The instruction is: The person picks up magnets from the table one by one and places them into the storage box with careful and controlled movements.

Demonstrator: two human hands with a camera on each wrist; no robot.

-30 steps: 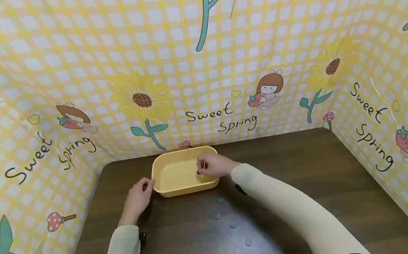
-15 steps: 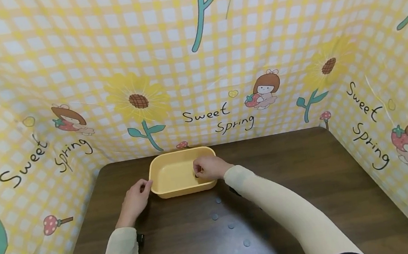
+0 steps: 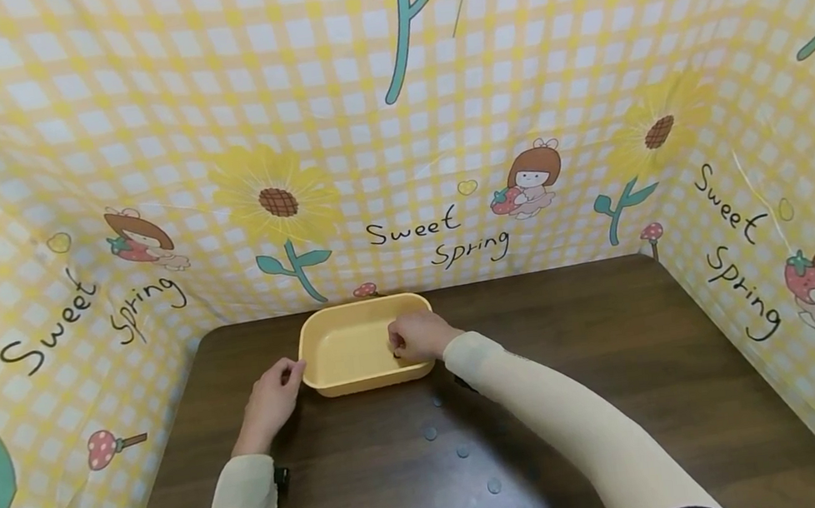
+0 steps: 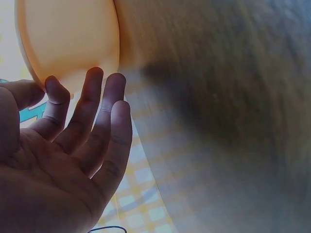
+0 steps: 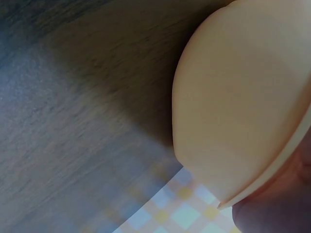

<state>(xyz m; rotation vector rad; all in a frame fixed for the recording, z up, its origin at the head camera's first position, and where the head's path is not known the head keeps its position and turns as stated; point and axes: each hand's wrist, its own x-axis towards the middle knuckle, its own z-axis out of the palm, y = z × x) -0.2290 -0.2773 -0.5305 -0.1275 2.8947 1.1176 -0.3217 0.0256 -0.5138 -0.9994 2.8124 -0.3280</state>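
A yellow rectangular container with rounded corners and a raised rim stands at the far side of the table. My left hand pinches its left rim between thumb and index finger; the left wrist view shows the other fingers loosely bent beside the wall. Over the container's right side, my right hand reaches inside with curled fingers, pinching a small dark piece low near the floor. In the right wrist view the container's outer wall hides most of that hand.
Several small dark round discs lie scattered on the brown wooden table, in front of the container and near the right forearm. A yellow checked cloth with printed flowers encloses the back and both sides.
The right hand has lowered slightly inside the container with the small dark piece. Its forearm now covers discs seen earlier on the right. The left hand stays at the rim; the head view shifted slightly.
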